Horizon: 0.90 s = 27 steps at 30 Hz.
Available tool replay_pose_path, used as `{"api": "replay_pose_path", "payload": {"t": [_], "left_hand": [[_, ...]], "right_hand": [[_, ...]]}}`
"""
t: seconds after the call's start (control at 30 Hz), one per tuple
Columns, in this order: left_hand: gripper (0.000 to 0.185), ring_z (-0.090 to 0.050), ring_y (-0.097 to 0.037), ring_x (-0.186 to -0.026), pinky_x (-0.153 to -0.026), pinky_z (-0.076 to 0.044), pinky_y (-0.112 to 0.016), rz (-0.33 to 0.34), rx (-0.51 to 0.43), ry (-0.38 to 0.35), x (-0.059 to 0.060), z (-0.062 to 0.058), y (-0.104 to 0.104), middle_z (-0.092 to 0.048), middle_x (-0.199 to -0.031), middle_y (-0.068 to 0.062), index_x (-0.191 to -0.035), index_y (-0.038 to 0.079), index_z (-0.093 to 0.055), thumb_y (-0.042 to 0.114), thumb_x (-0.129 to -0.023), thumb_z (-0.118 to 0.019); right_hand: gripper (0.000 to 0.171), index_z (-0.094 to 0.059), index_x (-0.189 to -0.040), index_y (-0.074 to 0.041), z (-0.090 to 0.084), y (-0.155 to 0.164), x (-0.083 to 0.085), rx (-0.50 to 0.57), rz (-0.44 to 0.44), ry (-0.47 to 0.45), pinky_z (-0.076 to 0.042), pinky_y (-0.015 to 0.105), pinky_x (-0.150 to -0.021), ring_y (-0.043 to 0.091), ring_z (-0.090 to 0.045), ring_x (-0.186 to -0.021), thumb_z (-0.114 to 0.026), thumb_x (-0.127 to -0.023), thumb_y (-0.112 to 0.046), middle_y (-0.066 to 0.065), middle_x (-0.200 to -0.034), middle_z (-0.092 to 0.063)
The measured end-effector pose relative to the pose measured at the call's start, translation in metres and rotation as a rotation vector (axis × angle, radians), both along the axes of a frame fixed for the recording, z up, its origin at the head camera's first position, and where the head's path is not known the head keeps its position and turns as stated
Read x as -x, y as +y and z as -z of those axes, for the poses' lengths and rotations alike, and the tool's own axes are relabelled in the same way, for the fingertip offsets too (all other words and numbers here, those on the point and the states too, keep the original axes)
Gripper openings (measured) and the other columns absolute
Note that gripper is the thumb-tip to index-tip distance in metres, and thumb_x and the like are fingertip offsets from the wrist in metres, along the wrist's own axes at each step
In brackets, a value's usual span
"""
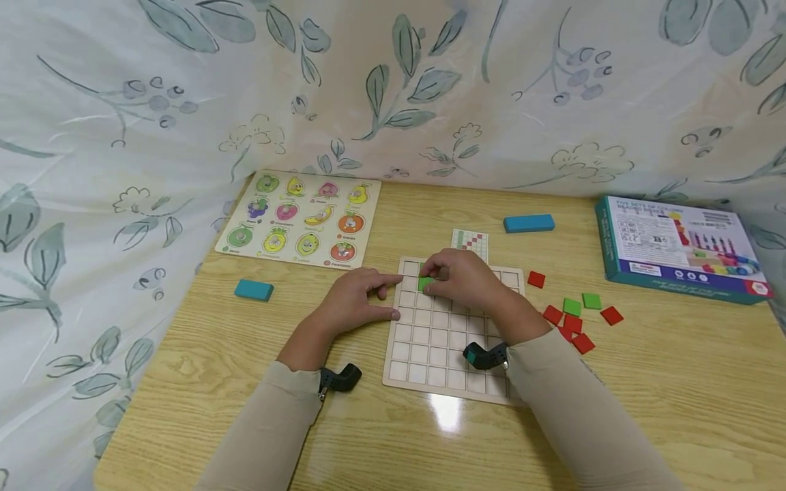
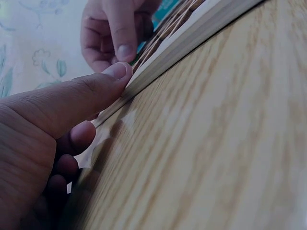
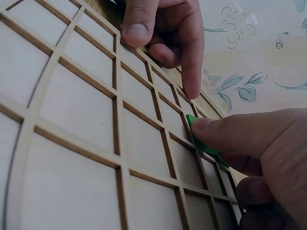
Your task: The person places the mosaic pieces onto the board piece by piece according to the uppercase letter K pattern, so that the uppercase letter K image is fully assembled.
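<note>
A wooden grid board (image 1: 402,334) lies flat on the table before me. My right hand (image 1: 469,278) pinches a green square tile (image 1: 425,282) over the upper left cells of the board. In the right wrist view the thumb lies on that green tile (image 3: 205,146), close against the grid's dividers; the curled fingers hide part of it. My left hand (image 1: 356,299) rests at the board's left edge, with index finger and thumb extended to the rim. The left wrist view shows the left thumb (image 2: 108,79) right at that edge.
Several red tiles (image 1: 583,343) and two green tiles (image 1: 591,301) lie right of the board. A pattern card (image 1: 473,239) sits behind it. Around are a fruit puzzle board (image 1: 242,198), a left blue block (image 1: 254,290), a rear blue block (image 1: 529,223) and a toy box (image 1: 675,245).
</note>
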State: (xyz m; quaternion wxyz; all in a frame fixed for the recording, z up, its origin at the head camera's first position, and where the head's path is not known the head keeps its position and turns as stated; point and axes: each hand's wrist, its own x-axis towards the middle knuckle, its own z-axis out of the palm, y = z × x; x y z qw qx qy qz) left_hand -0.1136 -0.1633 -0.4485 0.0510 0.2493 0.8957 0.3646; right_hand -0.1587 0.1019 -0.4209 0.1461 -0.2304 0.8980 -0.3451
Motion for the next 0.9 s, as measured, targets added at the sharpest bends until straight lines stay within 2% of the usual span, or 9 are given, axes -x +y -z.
{"api": "replay_pose_path", "payload": {"t": [0.4,0.6,0.9], "left_hand": [[0.063,-0.054,-0.012,-0.088,-0.085,-0.045,-0.035,-0.009,0.006,-0.001,0.0,-0.001,0.0,-0.06,-0.093,0.009,-0.139,0.017,-0.074,0.034,-0.082,-0.095],[0.063,-0.054,-0.013,-0.089,-0.085,-0.046,-0.035,-0.007,0.012,-0.011,0.0,0.0,0.0,-0.061,-0.094,0.008,-0.139,0.017,-0.073,0.034,-0.083,-0.095],[0.063,-0.054,-0.013,-0.089,-0.086,-0.045,-0.035,-0.011,0.022,-0.038,0.001,0.0,0.0,-0.061,-0.095,0.009,-0.14,0.017,-0.073,0.034,-0.084,-0.094]], "right_hand": [[0.03,-0.078,-0.117,-0.014,-0.001,0.002,-0.001,-0.018,-0.025,0.007,-0.051,0.048,-0.099,0.024,-0.066,-0.108,-0.088,-0.091,-0.022,0.002,-0.115,-0.072],[0.029,-0.079,-0.116,-0.016,-0.004,0.005,-0.005,-0.017,0.011,-0.008,-0.049,0.048,-0.102,0.024,-0.064,-0.112,-0.089,-0.09,-0.025,0.001,-0.116,-0.072],[0.028,-0.079,-0.117,-0.015,-0.011,0.02,-0.018,0.037,0.053,-0.011,-0.051,0.042,-0.084,0.023,-0.061,-0.095,-0.087,-0.091,-0.021,0.001,-0.108,-0.071]]}}
